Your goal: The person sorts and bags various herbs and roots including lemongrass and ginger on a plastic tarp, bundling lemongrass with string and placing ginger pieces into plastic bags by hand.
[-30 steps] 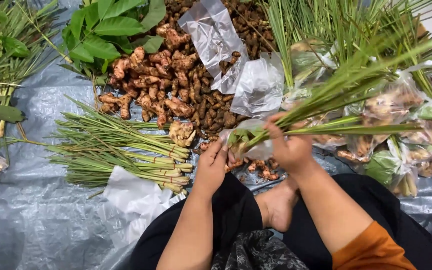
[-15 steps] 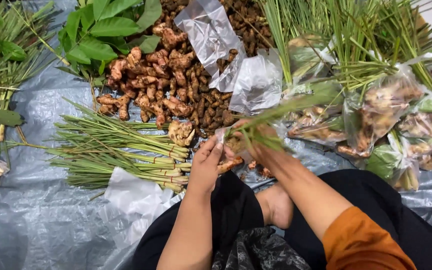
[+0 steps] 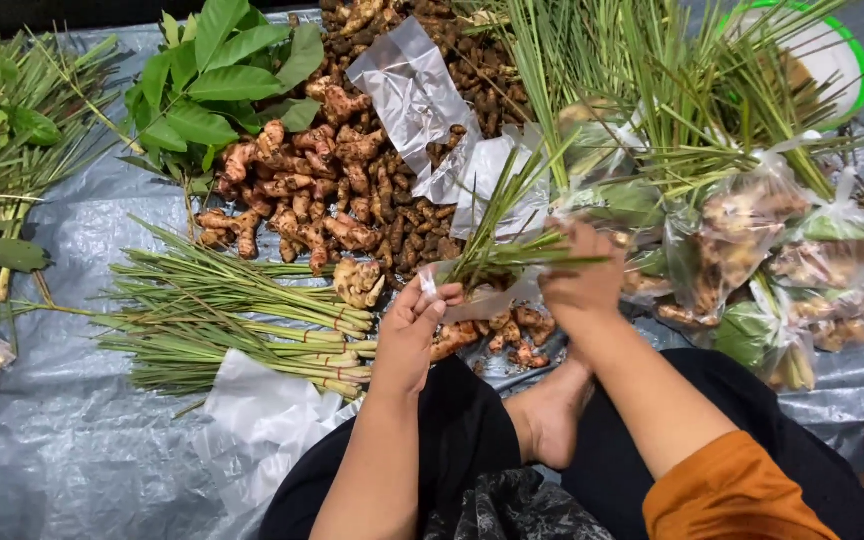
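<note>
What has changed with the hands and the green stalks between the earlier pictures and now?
The right hand has brought its bunch of green stalks down and to the left, from out over the filled bags on the right, into the clear plastic bag. The left hand has taken hold of the bag's mouth and holds it open. The pile of roots, the tied lemongrass bundle and the filled bags stayed in place.

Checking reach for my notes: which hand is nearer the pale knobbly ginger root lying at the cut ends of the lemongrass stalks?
Left. The left hand is just right of the pale knobbly ginger root, nearly touching. The right hand is farther right, gripping green stalks in a clear plastic bag.
</note>
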